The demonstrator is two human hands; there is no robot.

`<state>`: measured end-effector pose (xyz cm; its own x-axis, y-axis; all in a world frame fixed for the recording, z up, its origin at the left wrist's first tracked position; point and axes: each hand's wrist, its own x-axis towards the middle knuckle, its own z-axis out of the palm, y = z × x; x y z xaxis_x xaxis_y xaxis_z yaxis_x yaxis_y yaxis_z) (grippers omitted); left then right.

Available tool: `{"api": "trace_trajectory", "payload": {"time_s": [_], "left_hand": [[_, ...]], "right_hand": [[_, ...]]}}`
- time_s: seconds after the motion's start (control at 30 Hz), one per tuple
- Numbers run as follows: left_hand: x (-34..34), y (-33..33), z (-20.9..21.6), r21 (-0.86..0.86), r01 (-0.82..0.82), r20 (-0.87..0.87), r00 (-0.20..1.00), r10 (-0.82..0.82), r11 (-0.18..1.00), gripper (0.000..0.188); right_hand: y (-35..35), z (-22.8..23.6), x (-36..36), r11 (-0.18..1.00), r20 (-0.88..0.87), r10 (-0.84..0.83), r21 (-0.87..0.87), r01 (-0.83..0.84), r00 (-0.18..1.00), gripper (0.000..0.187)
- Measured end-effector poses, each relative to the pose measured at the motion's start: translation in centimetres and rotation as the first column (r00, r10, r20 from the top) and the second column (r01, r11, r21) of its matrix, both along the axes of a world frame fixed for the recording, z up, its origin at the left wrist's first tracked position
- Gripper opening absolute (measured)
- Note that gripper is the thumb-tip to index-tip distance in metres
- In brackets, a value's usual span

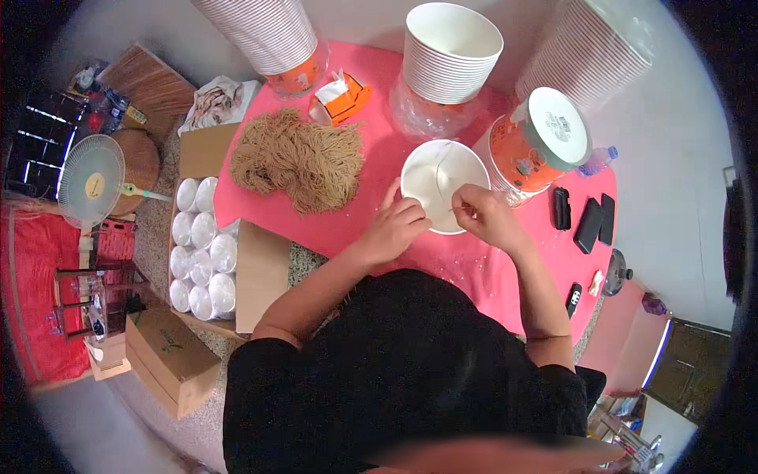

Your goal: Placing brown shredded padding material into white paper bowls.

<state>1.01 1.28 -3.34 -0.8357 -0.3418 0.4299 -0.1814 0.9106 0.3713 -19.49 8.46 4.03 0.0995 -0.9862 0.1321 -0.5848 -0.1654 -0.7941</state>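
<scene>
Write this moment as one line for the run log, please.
left hand: on white paper bowl rim | right hand: pinching thin string at bowl | string pile: left, on pink table

Single head-worn fisheye view: we look steeply down, close over our own torso, onto the pink table; floor and cardboard boxes curve toward the left rim.

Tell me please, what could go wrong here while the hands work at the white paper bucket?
1. The white paper bucket lies tilted on the pink table, steadied only by the left hand; it may roll if released.
2. The right hand pinches a thin string at the rim; it might slip from the fingers.
3. The tall cup stack stands close behind and could be knocked over.
</scene>
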Motion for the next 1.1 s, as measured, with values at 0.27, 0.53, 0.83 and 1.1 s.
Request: {"api": "trace_trajectory", "payload": {"time_s": [0.27,0.53,0.83,1.1], "left_hand": [[1.7,-0.2,4.4,-0.299,0.06,-0.095,0.991,-0.093,0.952,0.016],[1.9,-0.1,5.3,-0.355,0.053,-0.119,0.988,-0.101,0.933,0.019],[1.8,-0.3,5.5,-0.341,0.056,-0.135,0.985,-0.108,0.939,0.019],[1.9,-0.4,5.2,-0.345,0.057,-0.14,0.984,-0.111,0.937,0.018]], "right_hand": [[0.4,1.5,-0.2,0.975,-0.332,0.199,-0.031,-0.221,0.922,0.011],[0.1,2.4,0.6,0.953,-0.32,0.276,-0.035,-0.302,0.906,0.011],[0.0,2.7,0.5,0.954,-0.29,0.281,-0.018,-0.299,0.915,0.01],[0.0,2.7,0.4,0.95,-0.25,0.301,-0.005,-0.312,0.92,0.011]]}}
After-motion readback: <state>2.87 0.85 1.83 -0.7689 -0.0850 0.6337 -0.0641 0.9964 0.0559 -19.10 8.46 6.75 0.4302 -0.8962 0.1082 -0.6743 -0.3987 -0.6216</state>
